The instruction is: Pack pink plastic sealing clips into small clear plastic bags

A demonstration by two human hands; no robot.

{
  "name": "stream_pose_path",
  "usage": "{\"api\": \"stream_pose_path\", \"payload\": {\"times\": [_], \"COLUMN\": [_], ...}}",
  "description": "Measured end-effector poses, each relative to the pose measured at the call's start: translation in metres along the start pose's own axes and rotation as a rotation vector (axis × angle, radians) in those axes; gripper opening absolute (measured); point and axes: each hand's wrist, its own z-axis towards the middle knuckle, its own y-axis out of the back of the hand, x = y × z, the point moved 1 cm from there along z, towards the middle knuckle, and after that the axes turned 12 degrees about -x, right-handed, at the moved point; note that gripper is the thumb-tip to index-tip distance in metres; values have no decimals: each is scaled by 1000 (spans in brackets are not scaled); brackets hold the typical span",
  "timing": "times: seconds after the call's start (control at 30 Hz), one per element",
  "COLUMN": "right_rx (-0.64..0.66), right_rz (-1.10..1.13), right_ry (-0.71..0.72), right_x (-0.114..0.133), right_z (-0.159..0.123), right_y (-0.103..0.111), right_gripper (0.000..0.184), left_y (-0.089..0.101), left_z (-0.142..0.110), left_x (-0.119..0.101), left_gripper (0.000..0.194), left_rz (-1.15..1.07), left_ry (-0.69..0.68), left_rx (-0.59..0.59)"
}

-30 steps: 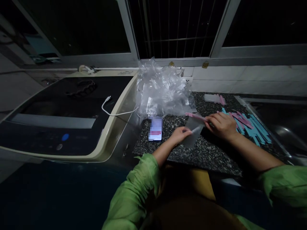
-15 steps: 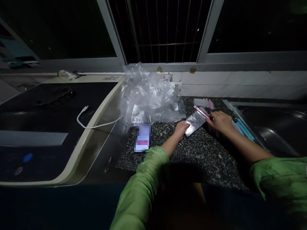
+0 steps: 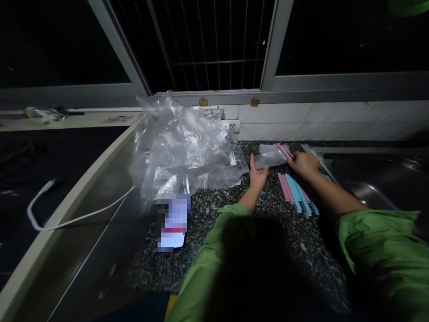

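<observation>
In the head view my right hand (image 3: 304,163) is closed on the end of a small clear plastic bag (image 3: 272,158), where slim pink strips (image 3: 285,151) show. My left hand (image 3: 258,177) is at the bag's left end, thumb and fingers apart; whether it touches the film I cannot tell. Another clear packet (image 3: 265,148) seems to lie just behind, partly covered. On the counter below my right hand lie loose flat strips, pink ones (image 3: 285,188) and light blue ones (image 3: 296,193), some hidden by my forearm.
A large heap of crinkled clear plastic bags (image 3: 191,147) sits left of my hands on the speckled stone counter (image 3: 214,237). A lit phone (image 3: 174,223) lies before it. A white cable (image 3: 90,218) hangs over the appliance at left. The metal sink (image 3: 372,179) is at right.
The small bag has been moved back, towards the wall. My left fingers have spread from their pinch on it. Loose strips have come into view below my right hand. The view has shifted right.
</observation>
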Motion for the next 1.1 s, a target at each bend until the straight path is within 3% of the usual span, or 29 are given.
{"api": "stream_pose_path", "payload": {"times": [0.27,0.4,0.63,0.77,0.9,1.0,1.1], "right_rx": [37,39,74,97,-48,-102,-111], "right_rz": [11,2,-6,-22,28,119,316], "right_ry": [-127,-174,-197,-193,-42,107,255], "right_x": [2,6,8,9,17,38,74], "right_z": [38,49,56,53,50,43,32], "right_y": [-28,-37,-49,-45,-27,-17,-14], "right_gripper": [41,42,43,45,41,34,28], "left_y": [-36,-43,-46,-45,-38,-25,-2], "left_z": [40,56,61,56,35,7,-19], "left_x": [16,21,22,17,11,8,2], "left_gripper": [76,71,67,56,37,25,23], "left_rz": [204,287,350,412,464,420,330], "left_ry": [-237,-338,-366,-411,-569,-726,-833], "left_rx": [68,80,62,46,51,-13,-106]}}
